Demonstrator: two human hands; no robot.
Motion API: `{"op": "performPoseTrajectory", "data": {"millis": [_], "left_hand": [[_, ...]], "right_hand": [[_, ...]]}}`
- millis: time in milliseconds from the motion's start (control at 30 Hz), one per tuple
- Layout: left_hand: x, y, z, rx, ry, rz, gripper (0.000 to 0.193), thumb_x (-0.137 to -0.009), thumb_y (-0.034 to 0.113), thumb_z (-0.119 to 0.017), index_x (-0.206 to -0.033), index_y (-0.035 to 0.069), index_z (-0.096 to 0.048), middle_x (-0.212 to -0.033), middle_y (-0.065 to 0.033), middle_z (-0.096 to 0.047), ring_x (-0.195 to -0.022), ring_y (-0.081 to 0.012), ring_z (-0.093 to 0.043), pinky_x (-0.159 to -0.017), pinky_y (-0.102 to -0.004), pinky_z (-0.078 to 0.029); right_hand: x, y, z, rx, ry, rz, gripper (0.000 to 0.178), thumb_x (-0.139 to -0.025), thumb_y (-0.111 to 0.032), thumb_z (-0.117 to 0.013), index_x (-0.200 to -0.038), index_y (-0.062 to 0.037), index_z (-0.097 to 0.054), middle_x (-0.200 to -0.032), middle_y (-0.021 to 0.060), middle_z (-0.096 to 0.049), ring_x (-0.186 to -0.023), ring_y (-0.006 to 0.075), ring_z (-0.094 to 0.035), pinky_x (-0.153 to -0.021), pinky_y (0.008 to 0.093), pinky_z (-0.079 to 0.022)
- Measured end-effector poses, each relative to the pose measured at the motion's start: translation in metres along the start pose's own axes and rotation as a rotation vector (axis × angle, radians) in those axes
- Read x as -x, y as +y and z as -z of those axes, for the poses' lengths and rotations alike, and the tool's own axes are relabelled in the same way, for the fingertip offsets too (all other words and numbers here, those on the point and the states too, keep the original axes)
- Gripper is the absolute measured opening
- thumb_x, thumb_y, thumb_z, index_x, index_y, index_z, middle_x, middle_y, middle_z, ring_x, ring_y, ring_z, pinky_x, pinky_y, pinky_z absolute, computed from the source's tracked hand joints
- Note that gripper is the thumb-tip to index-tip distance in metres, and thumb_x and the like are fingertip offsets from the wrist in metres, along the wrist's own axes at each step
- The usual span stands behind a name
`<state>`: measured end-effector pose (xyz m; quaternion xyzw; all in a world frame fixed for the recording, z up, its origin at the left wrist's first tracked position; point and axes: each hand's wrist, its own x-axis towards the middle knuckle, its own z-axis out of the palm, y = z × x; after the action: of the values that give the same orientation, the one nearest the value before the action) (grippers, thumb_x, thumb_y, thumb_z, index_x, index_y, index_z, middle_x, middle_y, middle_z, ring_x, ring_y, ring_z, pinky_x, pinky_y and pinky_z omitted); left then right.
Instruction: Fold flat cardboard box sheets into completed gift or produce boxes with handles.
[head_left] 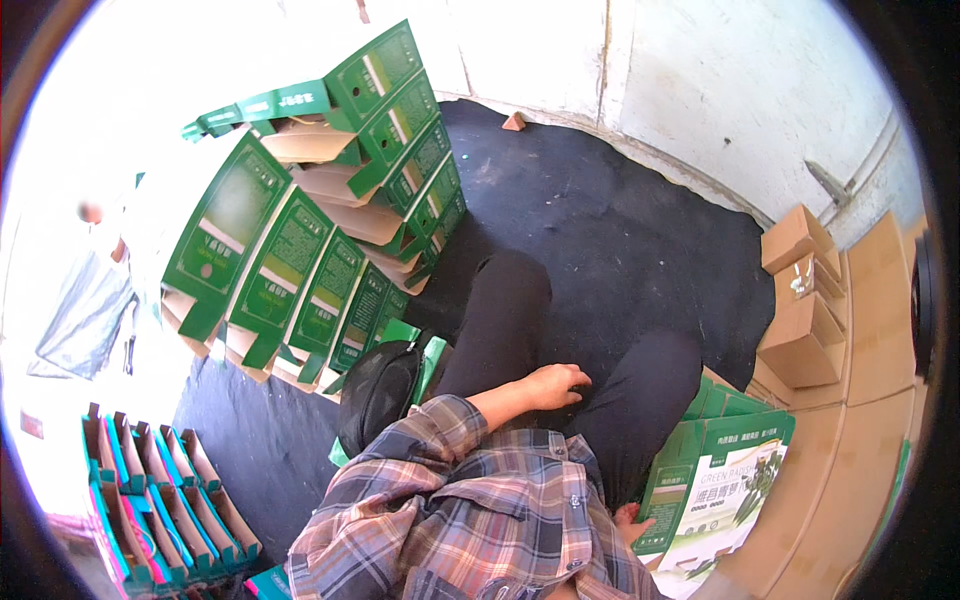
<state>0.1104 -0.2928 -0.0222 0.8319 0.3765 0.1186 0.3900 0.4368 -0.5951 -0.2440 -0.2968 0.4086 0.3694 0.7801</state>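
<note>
At the far left, open trays with blue and pink edges [165,510] stand in rows on the black floor sheet [620,230]. Further right, green cartons [285,285] rise in a leaning stack, well apart from both hands, with a rounded black bag [380,395] just beside the left thigh. The left hand [555,386] lies between the thighs, back up, its forearm slanting in from the left; its grip is loosely half curled, and nothing shows in it. The right hand [631,524] is low beside the right thigh, its arm mostly hidden. Its fingers meet the left edge of the green-and-white carton [715,490]; whether they pinch it or only rest there, I cannot tell. That carton lies immediately right of this nearer hand, its long axis running away from the body and slanting right. Beyond it, brown boxes [800,345] line the right side.
</note>
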Motion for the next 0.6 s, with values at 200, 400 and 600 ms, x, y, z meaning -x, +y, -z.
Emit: {"op": "performPoseTrajectory", "data": {"millis": [200,400,600], "left_hand": [[0.000,0.002,-0.005,-0.006,0.002,-0.022,0.035,-0.077,0.018,-0.066,-0.110,0.006,-0.060,-0.104,-0.0149,-0.060,-0.099,-0.0330,-0.058,-0.085,-0.0413,-0.047],[0.006,0.013,-0.005,0.055,0.010,-0.044,0.035,-0.079,0.014,-0.065,-0.112,0.004,-0.059,-0.105,-0.0148,-0.061,-0.098,-0.0301,-0.060,-0.085,-0.0379,-0.048],[0.015,0.036,0.005,0.250,0.129,-0.046,0.034,-0.080,0.009,-0.064,-0.112,0.003,-0.059,-0.102,-0.0141,-0.062,-0.096,-0.0256,-0.062,-0.083,-0.0357,-0.050]], "right_hand": [[0.067,-0.014,-0.024,0.026,-0.306,0.069,0.041,-0.077,-0.037,-0.072,-0.097,-0.0026,-0.060,-0.078,0.0089,-0.063,-0.072,0.0205,-0.060,-0.069,0.0350,-0.051],[0.103,-0.042,-0.048,0.097,-0.470,0.186,0.032,-0.084,-0.028,-0.066,-0.100,-0.0010,-0.059,-0.082,0.0100,-0.065,-0.076,0.0203,-0.063,-0.071,0.0332,-0.053],[0.122,-0.036,-0.095,0.030,-0.447,0.301,0.035,-0.089,-0.025,-0.059,-0.107,0.0035,-0.054,-0.089,0.0133,-0.064,-0.075,0.0198,-0.062,-0.065,0.0276,-0.053]]}}
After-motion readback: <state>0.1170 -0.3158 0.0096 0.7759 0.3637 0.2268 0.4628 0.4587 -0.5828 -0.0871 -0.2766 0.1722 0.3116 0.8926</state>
